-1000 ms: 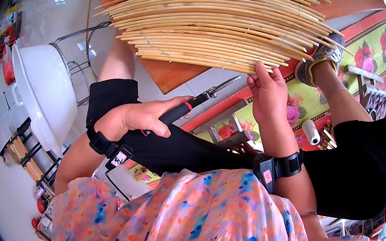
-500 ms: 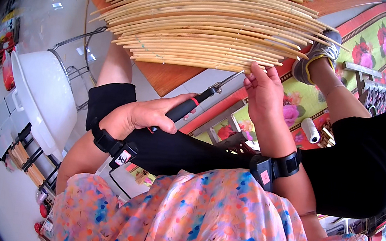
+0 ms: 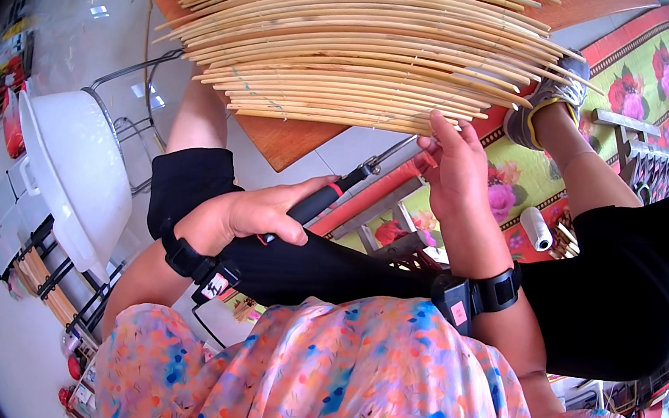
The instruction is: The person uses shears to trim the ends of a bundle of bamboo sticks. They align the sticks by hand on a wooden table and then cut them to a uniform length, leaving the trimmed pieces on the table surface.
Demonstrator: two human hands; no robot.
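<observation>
Bamboo strips (image 3: 358,41) at right hand (image 3: 455,170); white basin (image 3: 66,171) left, perhaps plastic.

Bamboo strips (image 3: 358,41) on wooden table (image 3: 289,138)

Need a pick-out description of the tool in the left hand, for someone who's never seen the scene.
Start at the big fan of pale bamboo strips lying on the brown board. Just below its near edge, the left hand grips a slim tool. It is the only dark-handled thing there, with a red band and a thin metal shaft pointing up toward the right hand.
</observation>
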